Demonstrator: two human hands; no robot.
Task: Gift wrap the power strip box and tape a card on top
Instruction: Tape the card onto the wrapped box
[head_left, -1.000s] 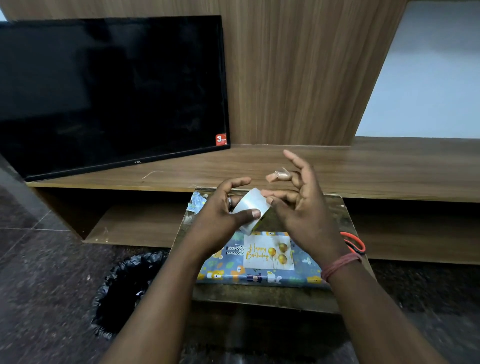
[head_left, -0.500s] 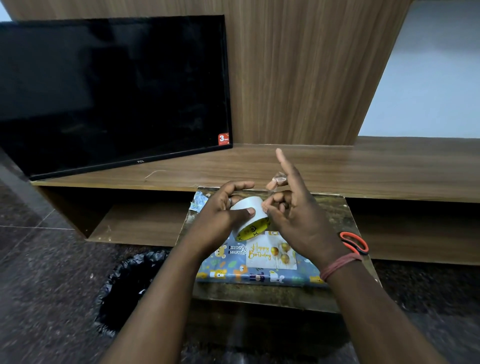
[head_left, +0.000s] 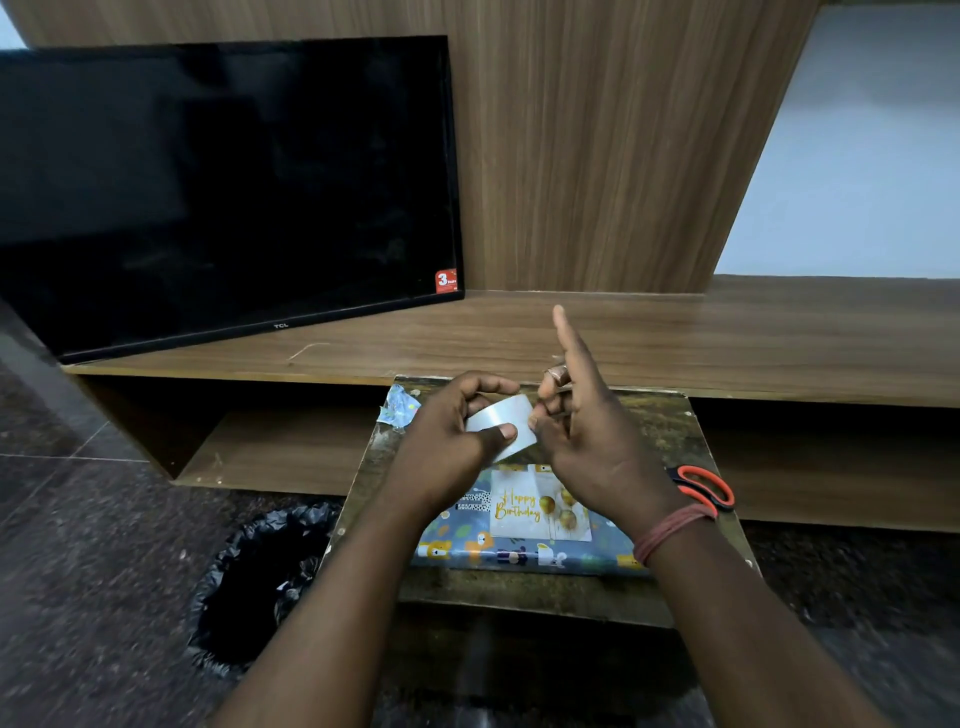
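Wrapped box (head_left: 519, 553) lies flat on the small worn table (head_left: 670, 415), in its near half, and the "Happy Birthday" card (head_left: 537, 506) rests on top of the box, near its middle. Compared with half a second ago the tape roll (head_left: 506, 426) has turned in the hands: before, its open ring showed the paper behind, now its pale outer side faces the camera, and it is held a little higher above the card. The left hand (head_left: 447, 441) grips the roll, thumb on the near face and fingers curled over the far side. The right hand (head_left: 587, 431) touches the roll's right edge with thumb and bent fingers as if pinching there; I cannot tell if a tape end is caught. Its index finger stands straight up toward 12 o'clock, more upright than earlier, and a piece of tape seems to stick on one bent fingertip. At 3 o'clock from the box the orange scissors (head_left: 704, 488) lie at the table's right edge, partly hidden by the right wrist. At 10 o'clock a scrap of wrapping paper (head_left: 397, 408) sits on the table's far left corner. The box's near edge is close to the table's near edge, with a bare strip between. Beyond the table runs the wooden shelf (head_left: 727, 332) with the television (head_left: 223, 182) at 11 o'clock; a black bin bag (head_left: 260, 571) is on the floor at 8 o'clock.
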